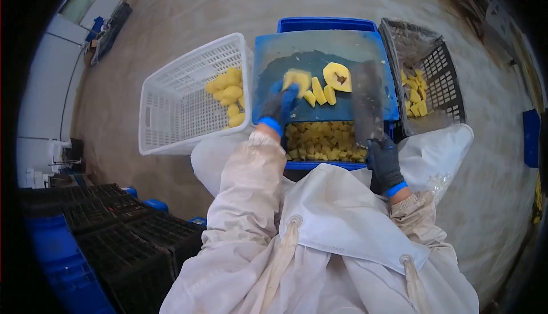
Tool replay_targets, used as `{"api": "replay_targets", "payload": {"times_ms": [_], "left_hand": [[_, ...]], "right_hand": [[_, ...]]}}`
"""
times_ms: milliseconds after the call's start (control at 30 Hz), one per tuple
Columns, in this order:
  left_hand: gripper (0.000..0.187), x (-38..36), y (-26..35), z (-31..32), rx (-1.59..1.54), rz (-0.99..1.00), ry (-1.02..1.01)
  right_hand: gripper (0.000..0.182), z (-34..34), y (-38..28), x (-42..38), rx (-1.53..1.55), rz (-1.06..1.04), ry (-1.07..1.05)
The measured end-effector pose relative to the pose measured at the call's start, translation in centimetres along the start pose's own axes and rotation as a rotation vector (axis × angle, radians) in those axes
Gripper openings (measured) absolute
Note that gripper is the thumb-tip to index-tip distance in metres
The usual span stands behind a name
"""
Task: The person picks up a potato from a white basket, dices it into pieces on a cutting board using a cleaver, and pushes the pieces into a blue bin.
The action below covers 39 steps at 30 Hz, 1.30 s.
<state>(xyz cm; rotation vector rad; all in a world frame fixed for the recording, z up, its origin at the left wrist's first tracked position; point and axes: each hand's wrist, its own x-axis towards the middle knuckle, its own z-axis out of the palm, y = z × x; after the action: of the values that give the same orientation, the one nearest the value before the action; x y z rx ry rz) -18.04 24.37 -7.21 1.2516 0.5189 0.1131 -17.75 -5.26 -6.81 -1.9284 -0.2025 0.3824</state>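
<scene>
My left hand (279, 104), in a dark glove with a blue wrist band, is closed on a yellow potato piece (297, 79) over the blue cutting board (274, 46). My right hand (383, 163), gloved the same way, grips the handle of a cleaver (367, 100). Its wide blade is blurred and points away from me over the board's right side. Between the two lie several cut potato wedges (318, 91) and a potato half (338, 77) with a brown hollow in its middle. The left hand's fingertips are blurred.
Below the board, a blue bin (297, 165) holds many potato chunks (325, 140). To the left, a white crate (171, 94) contains peeled potatoes (231, 94). A black crate (448, 80) on the right has cut pieces (415, 94). Dark crates (131, 240) stand at lower left.
</scene>
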Motion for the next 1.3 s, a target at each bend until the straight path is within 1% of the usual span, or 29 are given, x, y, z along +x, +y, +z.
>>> {"api": "replay_targets", "payload": {"times_ms": [33,67,133,167,233,267,333,400,467,500,567,600,633,667,700,767,800,833,867,900,933,967,1000,1033,1067,1133,1167,1233,1300], "left_hand": [[0.041,-0.4,3.1,3.2,-0.006,0.058,-0.111],[0.037,-0.6,6.1,6.6,-0.013,0.117,-0.222],[0.041,1.1,8.9,10.2,-0.07,0.189,-0.432],[0.041,2.1,9.8,10.6,-0.07,0.186,-0.436],[0.044,4.6,11.4,10.5,0.443,0.49,-0.243],[0.044,5.6,11.0,9.3,0.449,0.49,-0.25],[0.045,8.3,7.8,5.9,1.282,0.553,-0.209],[0.043,7.2,6.4,5.5,1.457,0.331,-0.301],[0.043,8.3,2.4,4.3,1.375,0.326,-0.333],[0.043,8.1,1.7,4.5,1.374,0.328,-0.337],[0.044,7.6,0.5,4.8,1.356,0.222,-0.209],[0.044,7.6,0.6,4.9,1.357,0.221,-0.211],[0.043,7.7,0.7,4.8,1.374,0.151,-0.229],[0.041,7.7,0.9,4.8,1.389,0.08,-0.247],[0.041,8.0,0.7,4.3,1.389,0.077,-0.248],[0.032,9.2,0.2,2.7,1.241,0.047,-0.38],[0.032,9.5,-0.1,1.9,1.241,0.044,-0.375],[0.029,9.7,-0.4,1.0,1.115,0.014,-0.211],[0.026,9.6,-0.6,-0.3,0.987,-0.015,-0.048],[0.026,9.2,-0.8,-2.3,1.071,0.151,-0.034],[0.026,8.4,-1.4,-3.7,1.076,0.149,-0.016],[0.026,7.3,-2.1,-5.2,0.821,0.117,0.017],[0.025,6.6,-3.0,-7.0,0.566,0.091,0.052],[0.024,7.1,-6.1,-9.3,0.592,0.095,0.13],[0.024,6.1,-6.6,-9.4,0.591,0.09,0.147],[0.022,2.8,-7.5,-7.8,0.659,0.081,0.425],[0.02,0.9,-5.3,-5.9,0.697,0.071,0.463],[0.019,0.8,-6.5,-6.5,0.61,0.063,0.469],[0.019,0.7,-7.3,-6.9,0.524,0.054,0.475]], "right_hand": [[0.022,-0.3,0.2,-0.1,0.195,0.245,-0.008],[0.022,-0.4,0.2,-0.1,0.196,0.248,-0.008],[0.02,-0.5,0.3,0.3,0.243,0.253,0.089],[0.02,-0.7,0.5,0.2,0.243,0.256,0.093],[0.021,-0.9,1.2,0.6,0.311,0.314,0.132],[0.021,-0.9,1.5,0.7,0.318,0.315,0.137],[0.021,-1.0,2.3,0.7,0.321,0.251,0.129],[0.019,-0.5,2.4,0.8,0.356,0.254,0.138],[0.017,-0.5,2.9,1.2,0.384,0.249,0.149],[0.018,-0.5,3.7,1.3,0.317,0.215,0.131],[0.02,-0.5,5.1,1.4,0.251,0.185,0.11],[0.019,-0.4,5.3,1.5,0.158,0.106,0.105],[0.018,-0.3,5.4,1.6,0.064,0.027,0.101],[0.018,-0.2,5.4,1.5,0.064,0.029,0.101],[0.017,-0.2,4.6,1.4,0.075,0.055,0.1],[0.016,-0.1,4.4,1.3,0.084,0.08,0.097],[0.017,-0.2,5.2,1.3,-0.018,-0.047,0.07],[0.017,-0.1,5.0,1.2,-0.119,-0.176,0.042],[0.017,-0.1,4.6,0.8,-0.116,-0.178,0.033],[0.016,-0.4,2.5,0.5,-0.069,-0.087,0.017],[0.015,-0.2,1.3,0.3,-0.023,0.003,-0.005],[0.015,0.1,1.3,0.3,-0.017,-0.005,-0.024],[0.015,0.2,1.4,0.3,-0.119,-0.168,-0.065],[0.015,0.5,1.4,0.2,-0.22,-0.331,-0.101],[0.015,0.9,0.3,0.0,-0.217,-0.335,-0.118],[0.021,1.8,-2.6,-0.4,-0.152,-0.055,-0.259],[0.021,2.5,-2.7,-0.2,-0.158,-0.055,-0.263],[0.025,3.9,-3.0,0.5,-0.484,-0.26,-0.277],[0.026,5.1,-4.1,0.7,-0.521,-0.222,-0.302]]}}
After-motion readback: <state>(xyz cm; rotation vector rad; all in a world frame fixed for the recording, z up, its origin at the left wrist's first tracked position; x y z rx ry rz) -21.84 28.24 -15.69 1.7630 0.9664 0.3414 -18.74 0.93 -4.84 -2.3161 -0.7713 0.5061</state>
